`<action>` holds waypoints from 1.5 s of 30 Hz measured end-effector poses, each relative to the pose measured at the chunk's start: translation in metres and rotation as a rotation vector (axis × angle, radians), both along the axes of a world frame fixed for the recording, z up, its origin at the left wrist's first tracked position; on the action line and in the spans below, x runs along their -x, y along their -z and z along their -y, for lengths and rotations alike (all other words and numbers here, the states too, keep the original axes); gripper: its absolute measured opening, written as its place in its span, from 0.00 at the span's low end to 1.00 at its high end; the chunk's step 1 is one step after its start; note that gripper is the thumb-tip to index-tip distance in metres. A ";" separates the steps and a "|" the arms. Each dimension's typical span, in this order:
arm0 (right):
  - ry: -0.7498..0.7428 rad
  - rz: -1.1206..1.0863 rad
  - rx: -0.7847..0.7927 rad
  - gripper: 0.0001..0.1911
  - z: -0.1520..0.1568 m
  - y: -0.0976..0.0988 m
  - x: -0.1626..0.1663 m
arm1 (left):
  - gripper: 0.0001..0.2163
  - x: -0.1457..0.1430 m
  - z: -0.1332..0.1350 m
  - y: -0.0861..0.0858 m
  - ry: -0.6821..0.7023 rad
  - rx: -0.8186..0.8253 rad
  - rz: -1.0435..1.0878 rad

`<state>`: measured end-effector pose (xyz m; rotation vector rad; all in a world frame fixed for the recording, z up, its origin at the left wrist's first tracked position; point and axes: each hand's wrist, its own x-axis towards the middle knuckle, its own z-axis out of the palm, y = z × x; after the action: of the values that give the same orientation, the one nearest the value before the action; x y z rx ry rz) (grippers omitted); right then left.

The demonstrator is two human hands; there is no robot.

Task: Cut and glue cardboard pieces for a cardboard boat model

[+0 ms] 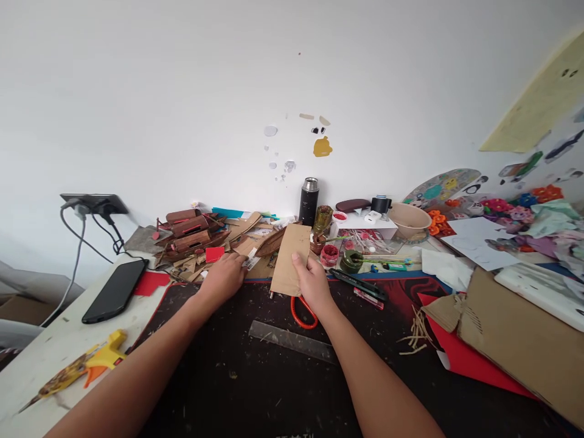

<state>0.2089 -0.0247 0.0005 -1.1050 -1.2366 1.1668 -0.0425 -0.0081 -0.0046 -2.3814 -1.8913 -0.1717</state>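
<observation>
My right hand [312, 281] pinches a rectangular piece of brown cardboard [290, 258], holding it upright above the dark cutting mat [255, 377]. Orange-handled scissors [303, 311] lie on the mat just under that hand. My left hand [224, 274] reaches forward with its fingers curled over small scraps at the edge of a pile of cardboard pieces [201, 243]; what it grips is too small to name. A small brown boat-shaped model [270, 245] lies just beyond both hands.
A clear ruler [292, 340] lies on the mat. A black phone [115, 291] and a yellow glue gun [86, 365] are at left. A black flask [309, 201], paint pots, a bowl [409, 220] and a cardboard box [515, 331] crowd the back and right.
</observation>
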 end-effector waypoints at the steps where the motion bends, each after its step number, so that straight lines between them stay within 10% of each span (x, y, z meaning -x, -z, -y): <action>1: -0.002 0.010 -0.006 0.31 0.000 0.000 0.001 | 0.17 0.006 -0.002 -0.001 -0.007 -0.002 -0.009; 14: -0.030 0.139 -0.047 0.27 0.007 -0.005 0.005 | 0.20 0.043 -0.023 -0.007 -0.059 -0.062 -0.076; 30: -0.047 0.325 -0.113 0.21 0.017 -0.010 0.009 | 0.15 0.028 -0.066 -0.014 0.269 -0.038 -0.183; 45: -0.121 0.613 -0.135 0.23 0.022 -0.011 0.011 | 0.10 0.035 -0.021 -0.032 0.352 -0.117 -0.372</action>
<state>0.1982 -0.0471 0.0119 -1.3497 -1.8428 0.8345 -0.0777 0.0125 0.0277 -2.4372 -1.2637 0.1267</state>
